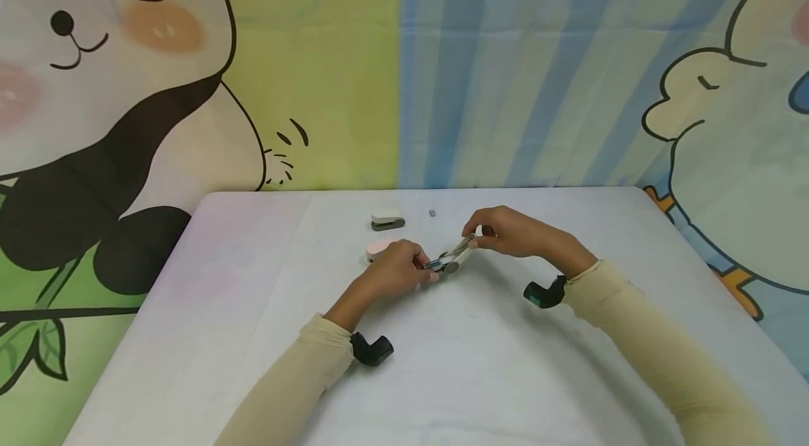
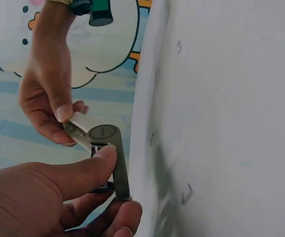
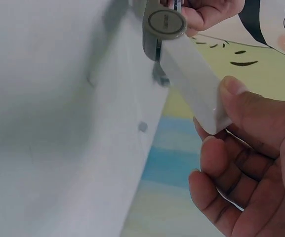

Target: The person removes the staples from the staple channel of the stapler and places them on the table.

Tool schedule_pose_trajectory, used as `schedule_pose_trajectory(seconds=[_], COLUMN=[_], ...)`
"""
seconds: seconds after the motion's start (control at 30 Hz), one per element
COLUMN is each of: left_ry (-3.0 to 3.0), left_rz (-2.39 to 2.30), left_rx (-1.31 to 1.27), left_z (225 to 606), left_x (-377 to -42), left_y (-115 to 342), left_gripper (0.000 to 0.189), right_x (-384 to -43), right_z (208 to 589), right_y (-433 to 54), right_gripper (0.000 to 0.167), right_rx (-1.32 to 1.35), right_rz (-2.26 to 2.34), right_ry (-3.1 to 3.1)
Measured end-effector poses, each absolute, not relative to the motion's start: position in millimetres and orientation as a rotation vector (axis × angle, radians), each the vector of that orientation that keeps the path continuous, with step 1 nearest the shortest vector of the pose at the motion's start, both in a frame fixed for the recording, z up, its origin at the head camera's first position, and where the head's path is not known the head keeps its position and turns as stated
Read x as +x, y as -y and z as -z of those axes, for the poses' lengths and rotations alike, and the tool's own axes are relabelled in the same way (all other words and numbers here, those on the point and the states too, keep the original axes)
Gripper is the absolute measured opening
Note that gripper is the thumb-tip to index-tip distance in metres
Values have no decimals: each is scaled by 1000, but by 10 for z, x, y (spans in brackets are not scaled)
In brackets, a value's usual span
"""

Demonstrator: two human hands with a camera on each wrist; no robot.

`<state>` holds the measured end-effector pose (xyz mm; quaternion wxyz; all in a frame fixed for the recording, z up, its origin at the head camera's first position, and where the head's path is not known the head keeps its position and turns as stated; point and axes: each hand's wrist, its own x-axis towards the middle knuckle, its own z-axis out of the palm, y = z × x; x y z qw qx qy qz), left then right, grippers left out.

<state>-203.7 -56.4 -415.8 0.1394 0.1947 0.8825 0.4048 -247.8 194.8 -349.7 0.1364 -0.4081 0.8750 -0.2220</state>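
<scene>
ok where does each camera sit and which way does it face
Head: worn on the head, facing forward and down at the table; left hand, right hand, sleeves show.
Left wrist: worn there, facing the open stapler; left hand near, right hand beyond.
Right wrist: worn there, facing the stapler's white part; right hand near, part of left hand beyond.
Both wrist views show the stapler.

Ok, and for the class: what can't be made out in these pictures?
Head view: part of the pink object, behind the left hand.
Head view: what the grey speck is; too small.
Head view: the right-hand cartoon figure, cut off by the edge.
Left wrist view: part of the held stapler, under the thumb.
Right wrist view: the round cap's lettering; too small.
</scene>
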Motion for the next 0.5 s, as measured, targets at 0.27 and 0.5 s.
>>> schedule_pose_trajectory(seconds=[0.27, 0.5], left_ry=[-2668, -2695], left_rz=[-1191, -1259], left_rx=[521, 415], left_z=[4148, 4217], left_x=[-2399, -2658], left_y=[303, 43], left_gripper=[16, 14], right_x=[-2695, -2947], right_z=[3389, 3427], right_y=[-2038, -2172], right_gripper=[24, 27], right_rx=[-1023, -926], right_rz=[479, 419], right_ry=[-2672, -2715])
